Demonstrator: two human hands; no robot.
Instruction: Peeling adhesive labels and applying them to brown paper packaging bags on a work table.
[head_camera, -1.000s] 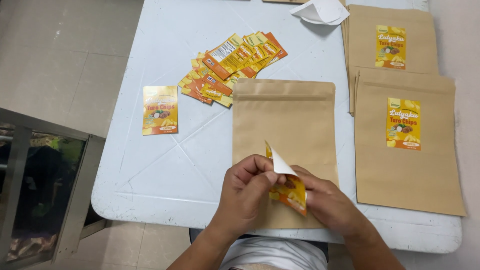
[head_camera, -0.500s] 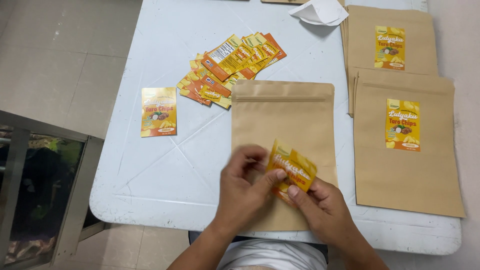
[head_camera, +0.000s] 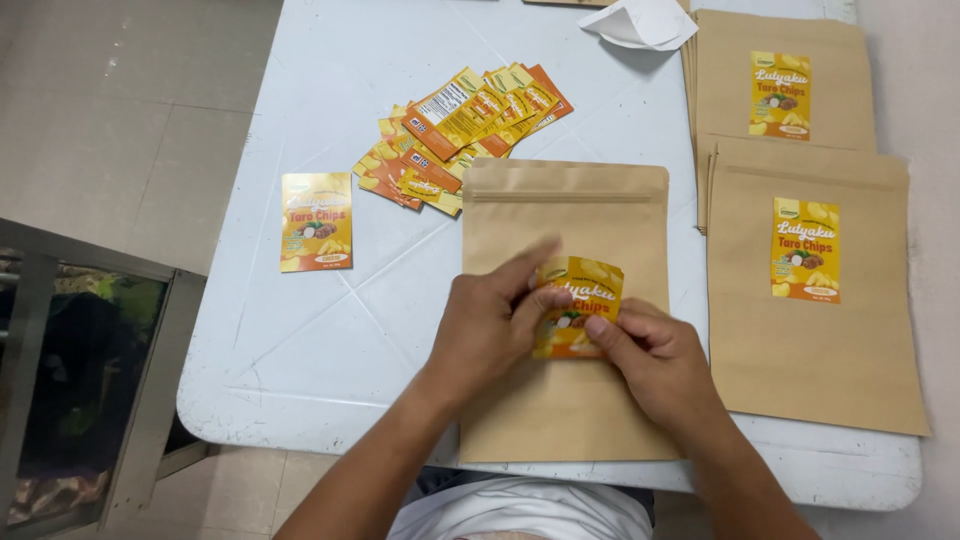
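The person stood at the near edge of a pale blue table, both hands working over a plain brown paper pouch that lay flat with its sealed top pointing away from them. The left hand and the right hand each pinched one side of a yellow and orange sticker label, thumbs and fingertips closed on its edges, holding it against the middle of the pouch's front, seemingly so that it would sit square and centred. Holding it from both sides looked like a way to keep it taut and level. To the right, within easy reach, lay pouches that already carried the same kind of label: a labelled pouch nearest, and behind it a stack of labelled pouches. A fanned pile of loose labels sat beyond the plain pouch to the left, and a single label lay by itself nearer the table's left edge. At the far end, crumpled white backing paper rested out of the way.
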